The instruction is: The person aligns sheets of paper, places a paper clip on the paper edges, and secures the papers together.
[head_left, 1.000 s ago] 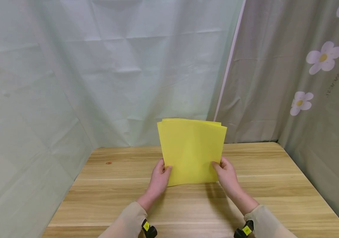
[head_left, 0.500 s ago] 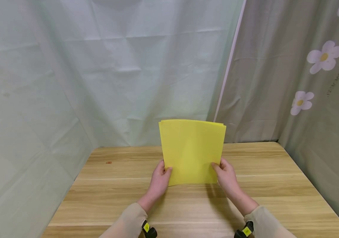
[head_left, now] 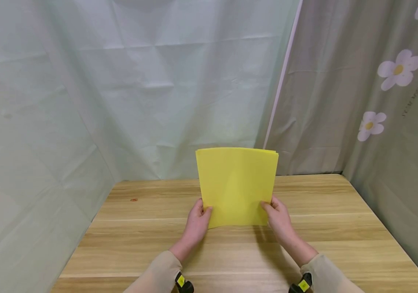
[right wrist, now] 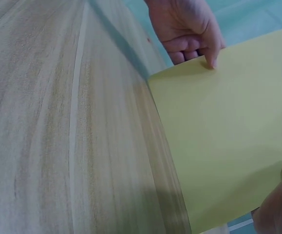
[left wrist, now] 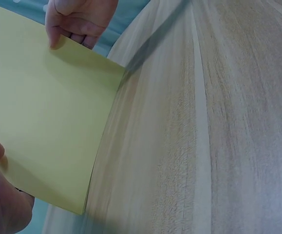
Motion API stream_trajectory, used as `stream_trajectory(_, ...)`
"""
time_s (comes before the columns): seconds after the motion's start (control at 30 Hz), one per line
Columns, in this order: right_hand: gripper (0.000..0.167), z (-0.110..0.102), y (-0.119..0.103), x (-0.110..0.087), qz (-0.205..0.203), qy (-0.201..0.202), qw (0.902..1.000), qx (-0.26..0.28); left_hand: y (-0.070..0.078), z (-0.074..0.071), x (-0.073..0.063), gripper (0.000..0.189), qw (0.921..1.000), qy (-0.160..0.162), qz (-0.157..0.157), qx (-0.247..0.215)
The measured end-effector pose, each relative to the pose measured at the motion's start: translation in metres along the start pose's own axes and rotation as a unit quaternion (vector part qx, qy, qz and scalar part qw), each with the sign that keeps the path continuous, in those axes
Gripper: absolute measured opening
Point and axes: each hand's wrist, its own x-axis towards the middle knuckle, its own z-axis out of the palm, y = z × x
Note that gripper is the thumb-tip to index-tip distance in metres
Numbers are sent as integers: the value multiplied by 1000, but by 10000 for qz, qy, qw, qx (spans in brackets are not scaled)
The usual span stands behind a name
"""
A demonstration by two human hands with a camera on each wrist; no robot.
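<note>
1 left hand (head_left: 196, 220) and 1 right hand (head_left: 279, 216) pinch 1 yellow paper stack (head_left: 236, 187). 1 red paperclip (head_left: 134, 200) lies left of the stack.

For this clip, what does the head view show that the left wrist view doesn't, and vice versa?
Only the head view shows what looks like a red paper clip, the sleeves and the black wrist devices.
Only the left wrist view shows the palm side of the right hand.
Both show the yellow sheets, gripped by the right hand and left hand, and the wooden table.
</note>
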Motion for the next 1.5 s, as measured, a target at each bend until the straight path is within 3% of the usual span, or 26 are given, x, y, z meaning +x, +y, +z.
stream_trajectory(0.13, 29, 1, 2, 0, 74, 163, 9998, -17, -18, 0, 5, 28, 10000, 55, 65, -33)
stream_trajectory(0.43, 29, 2, 1, -3, 170, 185, 9996, -85, -22, -1, 5, 25, 9998, 136, 18, -140)
stream_trajectory(0.97, 28, 0, -4, -1, 50, 221, 9997, -99, -10, 2, 6, 25, 9993, 270, -47, -271)
stream_trajectory(1.2, 29, -2, 1, -1, 121, 227, 9996, -95, 9, 1, -2, 24, 9995, 184, -51, -250)
stream_trajectory(1.5, 29, 0, 3, -1, 117, 236, 9995, -146, -17, 1, 6, 27, 9988, 190, -98, -445)
